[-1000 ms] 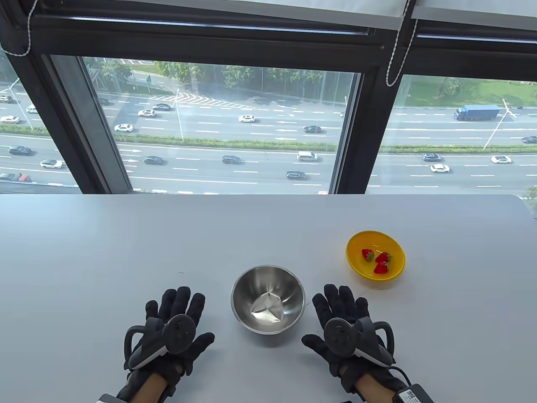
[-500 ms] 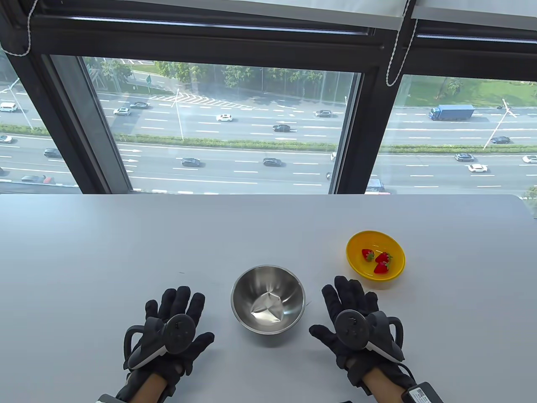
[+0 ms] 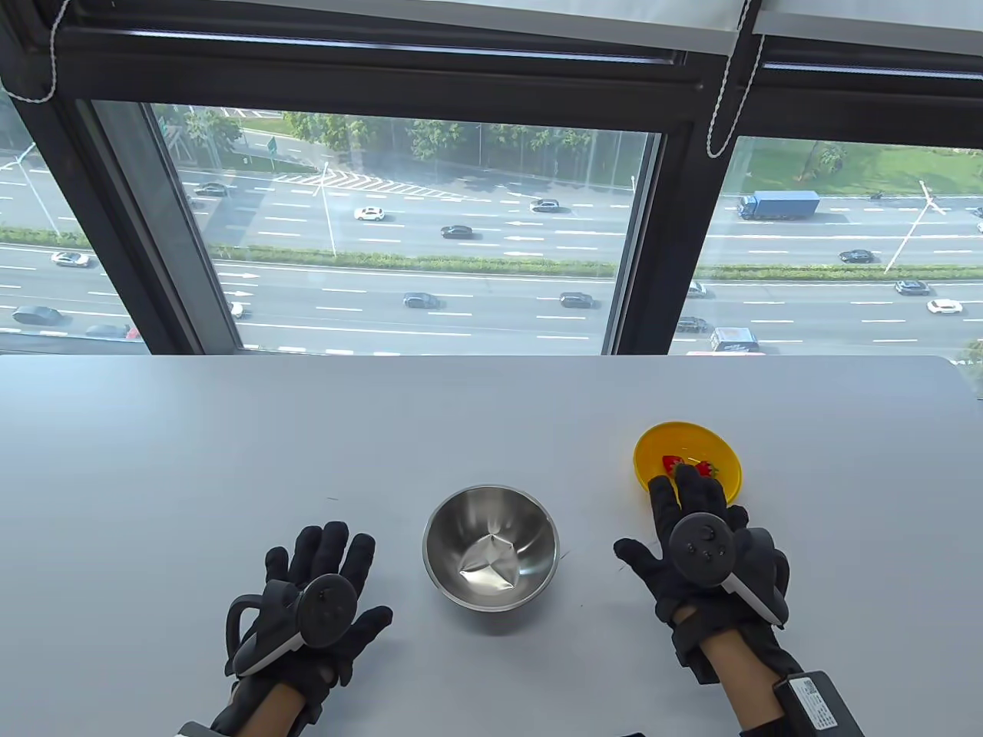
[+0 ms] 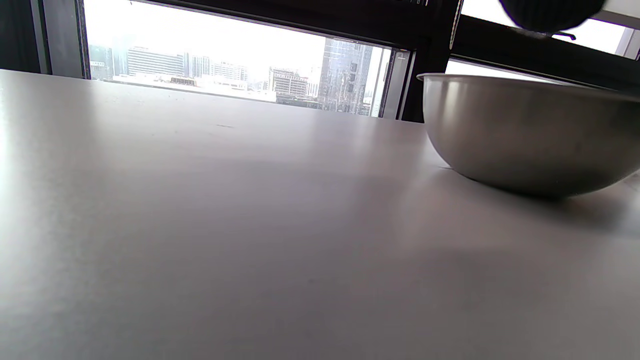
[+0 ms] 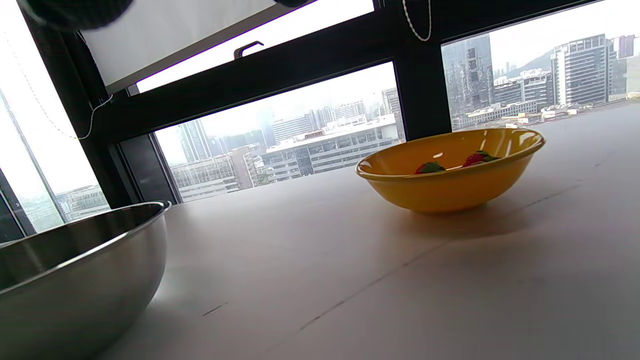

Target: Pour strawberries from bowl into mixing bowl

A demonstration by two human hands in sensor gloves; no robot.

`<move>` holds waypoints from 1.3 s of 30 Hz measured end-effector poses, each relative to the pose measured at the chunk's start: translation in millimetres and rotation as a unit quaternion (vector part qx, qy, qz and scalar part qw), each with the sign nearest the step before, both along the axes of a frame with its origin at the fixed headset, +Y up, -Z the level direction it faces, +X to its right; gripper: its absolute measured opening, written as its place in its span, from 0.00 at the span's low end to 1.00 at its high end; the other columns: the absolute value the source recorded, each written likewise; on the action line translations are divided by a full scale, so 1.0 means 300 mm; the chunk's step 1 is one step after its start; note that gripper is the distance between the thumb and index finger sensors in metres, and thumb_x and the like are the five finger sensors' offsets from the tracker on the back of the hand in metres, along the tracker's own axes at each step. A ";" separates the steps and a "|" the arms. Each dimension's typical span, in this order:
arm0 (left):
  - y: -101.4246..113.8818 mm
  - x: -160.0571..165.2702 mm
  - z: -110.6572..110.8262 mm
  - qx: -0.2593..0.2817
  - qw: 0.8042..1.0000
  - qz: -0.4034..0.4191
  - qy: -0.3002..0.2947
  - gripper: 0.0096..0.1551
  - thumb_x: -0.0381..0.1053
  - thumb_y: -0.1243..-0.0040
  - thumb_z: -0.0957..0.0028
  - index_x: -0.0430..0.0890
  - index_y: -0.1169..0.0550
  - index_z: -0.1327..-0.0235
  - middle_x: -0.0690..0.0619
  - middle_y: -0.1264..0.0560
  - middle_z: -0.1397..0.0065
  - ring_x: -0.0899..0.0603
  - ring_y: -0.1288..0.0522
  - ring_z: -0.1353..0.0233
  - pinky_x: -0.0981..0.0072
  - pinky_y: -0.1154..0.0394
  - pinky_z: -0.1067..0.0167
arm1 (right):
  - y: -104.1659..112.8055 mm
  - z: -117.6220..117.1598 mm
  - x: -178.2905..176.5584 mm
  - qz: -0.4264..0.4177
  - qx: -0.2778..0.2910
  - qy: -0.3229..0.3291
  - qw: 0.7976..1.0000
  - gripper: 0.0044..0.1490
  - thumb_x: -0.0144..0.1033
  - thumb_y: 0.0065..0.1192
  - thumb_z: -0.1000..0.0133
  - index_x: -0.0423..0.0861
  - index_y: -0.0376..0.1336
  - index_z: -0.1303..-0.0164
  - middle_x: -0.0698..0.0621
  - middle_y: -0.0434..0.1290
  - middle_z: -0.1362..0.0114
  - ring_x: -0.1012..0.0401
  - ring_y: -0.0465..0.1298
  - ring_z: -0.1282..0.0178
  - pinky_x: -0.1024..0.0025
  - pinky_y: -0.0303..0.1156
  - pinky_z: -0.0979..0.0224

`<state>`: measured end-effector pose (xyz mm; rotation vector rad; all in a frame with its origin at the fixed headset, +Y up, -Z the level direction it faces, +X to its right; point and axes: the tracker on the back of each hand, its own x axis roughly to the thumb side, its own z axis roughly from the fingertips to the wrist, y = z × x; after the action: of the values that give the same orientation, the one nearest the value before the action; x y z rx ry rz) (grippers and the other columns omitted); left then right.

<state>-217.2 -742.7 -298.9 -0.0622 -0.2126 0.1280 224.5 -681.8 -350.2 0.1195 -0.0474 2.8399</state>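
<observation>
The yellow bowl sits on the table at about 2 o'clock from the steel mixing bowl, well apart from it. It holds strawberries, low in its hollow; the right wrist view shows only two red tops above the rim. The right hand reaches toward it with fingers spread apart and nothing held. In the table view its fingertips overlap the bowl's near rim, but the right wrist view shows the bowl some way ahead, so contact looks unlikely yet. The left hand lies flat and splayed on the table at 9 o'clock from the mixing bowl, holding nothing.

The yellow bowl looks like light, stiff plastic with a thin outturned lip and a glossy, probably slippery wall. A pinch on the near rim, thumb inside and fingers under the lip, seems the sensible hold. With so little load it should lift easily, but it could skid when nudged. The berries are soft and would roll out quickly once tilted. The mixing bowl is wide and rounded beneath, so it may rock if struck.

A label with print sits on the right wrist unit; the writing is too small to read.
</observation>
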 end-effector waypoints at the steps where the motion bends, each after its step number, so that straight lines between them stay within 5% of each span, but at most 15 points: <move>1: 0.000 0.000 0.000 0.000 1.000 -0.001 0.000 0.55 0.75 0.51 0.56 0.56 0.54 0.20 0.48 0.64 0.14 0.31 0.63 0.15 0.24 0.66 0.30 | 0.004 -0.014 0.018 -0.008 -0.006 -0.012 1.000 0.58 0.72 0.51 0.54 0.54 0.39 0.19 0.45 0.30 0.14 0.37 0.39 0.14 0.27 0.38 0.23; 17: -0.003 -0.003 -0.001 -0.010 1.000 -0.001 0.003 0.55 0.75 0.51 0.56 0.56 0.54 0.20 0.47 0.64 0.14 0.31 0.62 0.15 0.24 0.66 0.29 | -0.057 -0.199 0.233 -0.059 -0.078 -0.140 0.985 0.57 0.70 0.51 0.52 0.54 0.39 0.19 0.44 0.30 0.14 0.37 0.40 0.14 0.27 0.39 0.23; 28: -0.005 -0.004 -0.002 -0.015 1.000 -0.001 0.004 0.55 0.75 0.51 0.56 0.56 0.54 0.20 0.47 0.64 0.14 0.31 0.62 0.15 0.24 0.66 0.30 | -0.171 -0.227 0.313 -0.069 -0.116 -0.153 0.979 0.55 0.69 0.53 0.52 0.57 0.40 0.20 0.43 0.32 0.14 0.36 0.42 0.15 0.27 0.41 0.23; 39: -0.009 -0.002 -0.002 -0.025 1.000 -0.002 0.003 0.55 0.75 0.51 0.56 0.56 0.54 0.20 0.47 0.64 0.14 0.31 0.63 0.15 0.24 0.65 0.30 | -0.227 -0.248 0.345 -0.047 -0.165 -0.132 0.976 0.58 0.63 0.67 0.53 0.60 0.40 0.21 0.43 0.34 0.14 0.36 0.43 0.15 0.27 0.40 0.23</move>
<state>-218.0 -745.5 -299.5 -0.1114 -0.2036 0.1291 328.0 -750.0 -424.7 -0.3220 0.3513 2.7035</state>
